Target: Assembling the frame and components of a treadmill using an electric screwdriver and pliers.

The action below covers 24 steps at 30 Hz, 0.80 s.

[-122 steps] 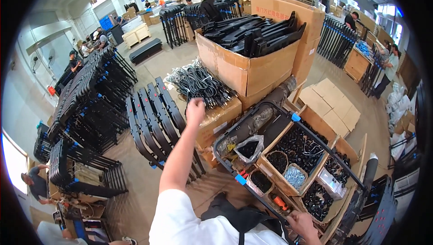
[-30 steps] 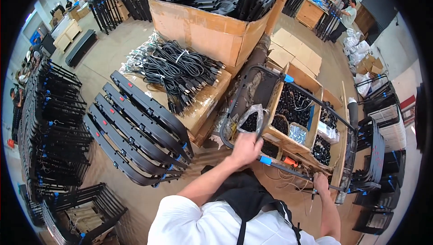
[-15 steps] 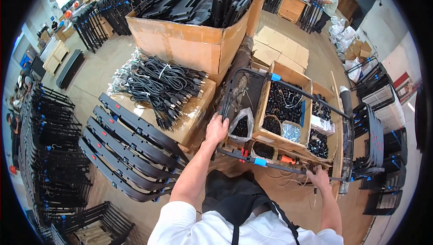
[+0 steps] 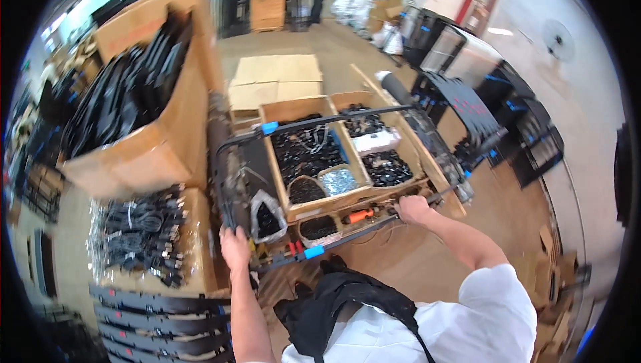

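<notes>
A long black tubular frame with blue bands lies across a wooden parts box in front of me. My left hand is closed round the frame's near left corner. Farther right, my right hand is wrapped round the near bar, its fingers partly hidden. Under the frame, the box's compartments hold black plastic parts, a white carton and a bag of small silver hardware. An orange-handled tool lies by the near bar, and a clear bag of black pieces sits near my left hand.
At left stands a big carton of black panels, with bundled black cables on a box and curved black bars nearer me. Flattened cardboard lies beyond the parts box. Stacked frames stand right, near a wall fan.
The view has swung to the right, so the cartons and cables appear farther left. Both hands keep hold of the frame, which still lies over the parts box.
</notes>
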{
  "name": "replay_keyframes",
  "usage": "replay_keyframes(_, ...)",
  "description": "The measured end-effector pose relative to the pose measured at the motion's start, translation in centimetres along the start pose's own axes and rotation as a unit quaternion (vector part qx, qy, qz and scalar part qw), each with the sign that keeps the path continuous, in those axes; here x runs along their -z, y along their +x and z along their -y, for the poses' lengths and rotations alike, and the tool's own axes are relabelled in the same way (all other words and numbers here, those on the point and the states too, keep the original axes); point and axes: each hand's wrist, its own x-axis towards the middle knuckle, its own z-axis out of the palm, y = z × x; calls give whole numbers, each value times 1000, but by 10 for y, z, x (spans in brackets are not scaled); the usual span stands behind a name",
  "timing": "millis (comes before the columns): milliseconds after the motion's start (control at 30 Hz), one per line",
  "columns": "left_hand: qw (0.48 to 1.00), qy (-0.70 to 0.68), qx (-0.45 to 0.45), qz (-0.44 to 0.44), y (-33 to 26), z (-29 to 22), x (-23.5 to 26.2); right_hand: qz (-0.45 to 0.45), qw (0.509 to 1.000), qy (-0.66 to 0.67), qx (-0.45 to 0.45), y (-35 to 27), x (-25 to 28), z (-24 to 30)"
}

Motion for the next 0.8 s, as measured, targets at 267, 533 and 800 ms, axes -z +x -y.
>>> replay_keyframes(267, 1000, 25, -11, 0, 2, -15, -3, -59, 967, 187, -164, -9, 6, -52)
replay_keyframes(533, 998, 65, -22, 7, 6, -10, -11, -124, 921, 156, -336, 6, -50, -210)
replay_keyframes(800, 988, 155, 21, -4, 14, -11, -14, -214, 887, 160, -378, 55, -74, -327)
